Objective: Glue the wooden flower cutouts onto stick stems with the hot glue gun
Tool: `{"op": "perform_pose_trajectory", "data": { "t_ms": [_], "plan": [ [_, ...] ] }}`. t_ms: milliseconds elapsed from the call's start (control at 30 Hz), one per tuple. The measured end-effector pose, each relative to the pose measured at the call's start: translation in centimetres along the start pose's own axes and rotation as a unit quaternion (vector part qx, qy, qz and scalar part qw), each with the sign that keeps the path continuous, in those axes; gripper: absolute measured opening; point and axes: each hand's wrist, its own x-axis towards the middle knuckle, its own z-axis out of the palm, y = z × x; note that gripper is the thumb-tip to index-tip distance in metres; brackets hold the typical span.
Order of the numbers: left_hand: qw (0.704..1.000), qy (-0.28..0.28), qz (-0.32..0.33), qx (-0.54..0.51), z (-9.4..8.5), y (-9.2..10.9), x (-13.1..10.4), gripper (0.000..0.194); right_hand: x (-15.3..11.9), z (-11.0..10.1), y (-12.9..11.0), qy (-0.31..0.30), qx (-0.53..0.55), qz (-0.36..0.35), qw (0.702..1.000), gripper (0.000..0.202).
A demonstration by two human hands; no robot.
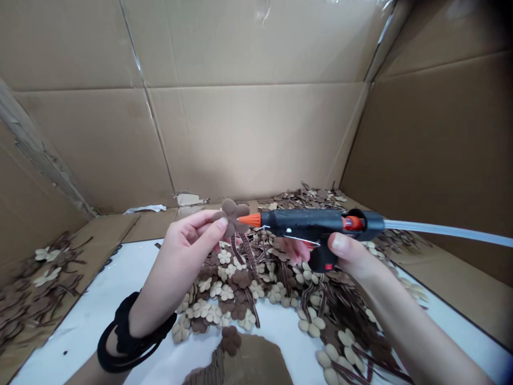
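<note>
- The left hand pinches a brown flower between thumb and fingers and holds it up.
- The right hand is wrapped around the handle of a black glue gun.
- The gun's orange tip touches the flower's middle, just beside the left hand's fingertips.
- A clear glue stick pokes out of the gun's back, away from both hands.
- This looks like the gluing step.
- The next move likely needs a gentle squeeze and fingers kept off the hot tip.
- Below the hands, a pile of flowers and ribbons lies on the white surface.
- Cardboard walls stand behind.
</note>
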Motion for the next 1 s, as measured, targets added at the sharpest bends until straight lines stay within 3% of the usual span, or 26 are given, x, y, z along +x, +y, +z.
{"op": "perform_pose_trajectory", "data": {
  "t_ms": [267, 400, 700, 833, 1000],
  "plan": [
    [1.0, -0.012, 0.004, 0.01, -0.09, 0.27, -0.13, 0.032, 0.26, -0.1, -0.09, 0.007, -0.026, -0.059, 0.998, 0.056],
    [1.0, -0.021, 0.001, 0.006, -0.08, 0.26, -0.13, 0.032, 0.18, -0.09, -0.1, -0.028, -0.015, -0.055, 0.998, 0.054],
    [0.999, 0.006, 0.029, 0.02, -0.24, -0.04, -0.13, 0.033, 0.19, -0.08, -0.04, -0.029, -0.025, -0.043, 0.998, 0.056],
    [0.998, 0.024, 0.047, 0.033, -0.28, -0.37, -0.09, 0.033, 0.0, -0.18, -0.12, -0.008, -0.028, -0.017, 0.999, 0.057],
    [0.991, 0.066, 0.09, 0.077, -0.19, -0.32, 0.13, 0.028, 0.18, -0.24, -0.32, 0.064, -0.032, -0.003, 0.997, 0.048]
  ]
}}
